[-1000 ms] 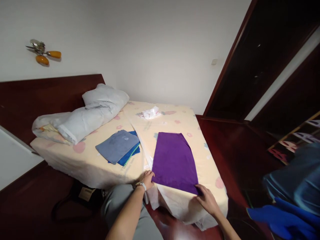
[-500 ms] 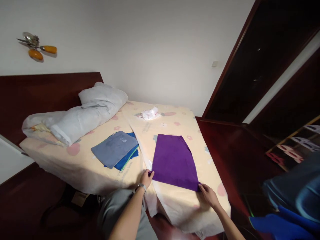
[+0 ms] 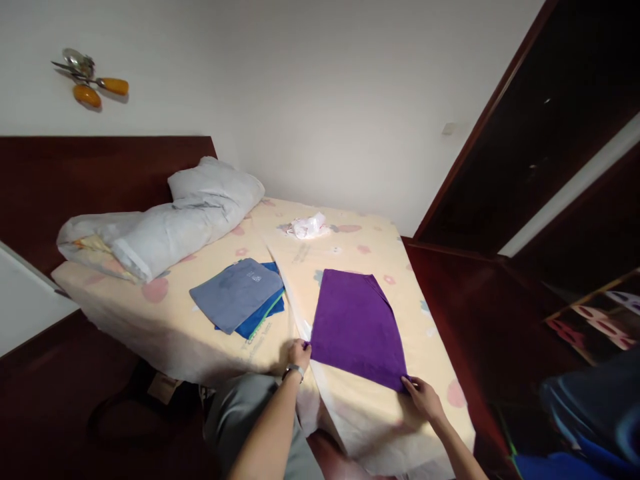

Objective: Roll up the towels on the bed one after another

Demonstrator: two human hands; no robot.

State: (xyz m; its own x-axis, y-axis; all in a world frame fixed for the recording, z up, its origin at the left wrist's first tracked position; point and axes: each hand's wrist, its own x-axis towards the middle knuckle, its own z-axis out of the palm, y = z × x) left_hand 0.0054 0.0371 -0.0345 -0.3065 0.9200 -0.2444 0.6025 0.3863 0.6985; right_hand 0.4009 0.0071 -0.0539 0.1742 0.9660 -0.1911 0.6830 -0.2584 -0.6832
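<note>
Your left hand (image 3: 299, 353) pinches the near left corner of the purple cloth (image 3: 356, 327), fingers closed on its edge. Your right hand (image 3: 423, 396) grips the near right corner the same way, fingers curled onto the fabric. The cloth lies flat on the bed (image 3: 350, 420), close to its near edge, with its far right corner folded over. To its left, well apart, a grey cloth (image 3: 235, 293) sits on top of a blue cloth (image 3: 263, 319). A pale pillow (image 3: 170, 230) rests against the dark headboard (image 3: 75, 180). A crumpled white wrapper (image 3: 307, 227) lies beyond the purple cloth.
</note>
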